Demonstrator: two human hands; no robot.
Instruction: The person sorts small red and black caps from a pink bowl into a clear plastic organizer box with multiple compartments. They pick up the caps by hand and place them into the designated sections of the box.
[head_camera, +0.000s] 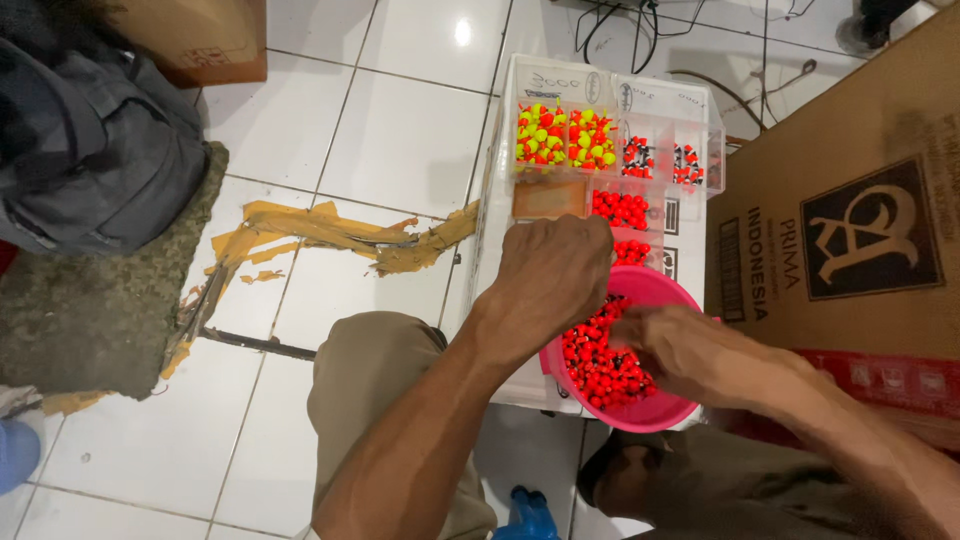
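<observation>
Pink plastic marks the centre right of the frame: a round bowl (655, 410) heaped with small red beads (600, 365), a few dark ones mixed among them. The right hand (685, 350) reaches into the bowl from the lower right, its fingers curled down among the beads; whether they pinch any of them cannot be told, since the fingertips are buried in the heap. The left hand (550, 275) hangs just above the bowl's upper left rim as a loose fist, knuckles up, and what it encloses, if anything, is hidden. Right behind that hand, toward the top of the frame, stands a clear plastic compartment box (520, 90) on a white surface (490, 250). Its upper left cells hold yellow-and-red beads (565, 135), the upper right cells hold red-and-black beads (640, 158), and the cells nearer the hands hold plain red beads (620, 208); one cell just left of those shows only an orange-brown base. A large brown cardboard carton (850, 200) fills the right side of the frame, touching the box's right edge. On the white tiled floor (400, 130) at the left lie torn strips of yellow-brown tape (330, 230), a worn greenish mat (90, 310), and a dark grey backpack (100, 150) in the upper left. The person's khaki-clad knee (370, 370) shows below the left forearm.
</observation>
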